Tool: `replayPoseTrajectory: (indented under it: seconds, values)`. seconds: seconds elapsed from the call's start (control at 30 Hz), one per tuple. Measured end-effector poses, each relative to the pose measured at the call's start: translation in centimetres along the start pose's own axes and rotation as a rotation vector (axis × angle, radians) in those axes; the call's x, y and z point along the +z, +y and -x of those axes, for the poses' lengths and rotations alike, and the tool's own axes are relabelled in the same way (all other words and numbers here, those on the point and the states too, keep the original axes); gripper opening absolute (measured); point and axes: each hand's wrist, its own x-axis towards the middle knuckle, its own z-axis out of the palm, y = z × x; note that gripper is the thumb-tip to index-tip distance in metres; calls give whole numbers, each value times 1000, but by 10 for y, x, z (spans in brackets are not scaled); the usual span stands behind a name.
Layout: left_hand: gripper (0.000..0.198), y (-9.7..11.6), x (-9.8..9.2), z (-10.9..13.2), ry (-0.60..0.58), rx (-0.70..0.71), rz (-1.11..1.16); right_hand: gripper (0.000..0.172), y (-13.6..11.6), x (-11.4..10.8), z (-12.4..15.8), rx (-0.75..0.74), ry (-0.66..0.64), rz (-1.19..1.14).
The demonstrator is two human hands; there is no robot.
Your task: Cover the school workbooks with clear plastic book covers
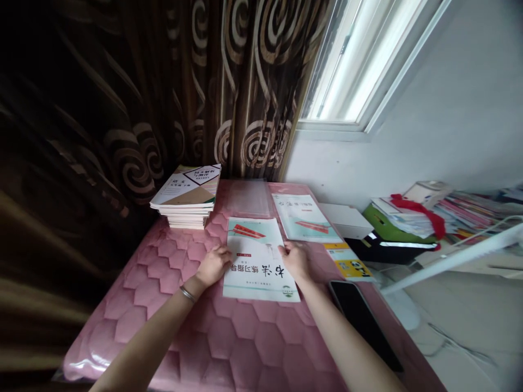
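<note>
A white and pale-green workbook with a red ribbon picture and Chinese characters lies on the pink quilted table cover, its cover print upside down to me. My left hand, with a bracelet on its wrist, has its fingers curled at the book's left edge. On the opposite edge, my right hand pinches the book between thumb and fingers. A similar booklet lies just beyond my right hand. Behind the workbook is a clear plastic sleeve, lying flat.
A stack of books stands at the back left by the patterned curtain. To the right are a yellow booklet and a dark tablet or phone. Beyond the table edge sit a white box and piled papers.
</note>
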Motion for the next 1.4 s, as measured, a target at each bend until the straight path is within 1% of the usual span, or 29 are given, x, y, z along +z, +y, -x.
replayPoseTrajectory:
  seconds: [0.07, 0.13, 0.23, 0.3, 0.33, 0.4, 0.47, 0.57, 0.63, 0.67, 0.73, 0.8, 1.0, 1.13, 1.27, 1.4]
  values:
    - [22, 0, -1, 11, -17, 34, 29, 26, 2, -1, 7, -12, -7, -26]
    - [26, 1, -3, 21, -5, 15, 50, 28, 5, -4, 16, -52, 10, -46]
    - [29, 9, -7, 38, 12, 3, 92, 23, 4, -9, 40, -224, 110, -47]
    - [32, 20, -9, 48, 12, 23, 131, 20, -4, -13, 63, -363, 137, -33]
    - [31, 27, -10, 53, 8, 36, 145, 19, -10, -14, 77, -417, 116, -30]
    - [25, 41, -12, 60, -22, 56, 145, 16, -25, -16, 103, -508, 22, -44]
    - [19, 53, -11, 63, -51, 67, 111, 12, -40, -15, 124, -569, -53, -69]
    - [14, 65, -6, 61, -44, 91, 37, 6, -57, -9, 141, -609, -103, -77]
    - [11, 68, 0, 58, -16, 117, -6, 2, -63, -3, 142, -618, -110, -56]
    - [14, 69, 3, 57, -1, 129, -23, 2, -64, 0, 141, -622, -111, -43]
    - [20, 68, 8, 56, 22, 152, -46, 6, -65, 4, 138, -632, -112, -18]
    - [22, 66, 10, 56, 30, 174, -61, 7, -64, 6, 136, -638, -113, -5]
    - [21, 64, 4, 59, -3, 183, -69, 3, -56, -2, 133, -639, -115, 11]
    - [20, 56, -4, 63, -21, 173, -55, 7, -36, -15, 128, -626, -94, 18]
    - [19, 46, -12, 68, -20, 151, -34, 11, -5, -34, 123, -563, -60, 57]
    - [15, 42, -17, 71, -19, 136, -10, 10, 25, -49, 119, -549, -69, 115]
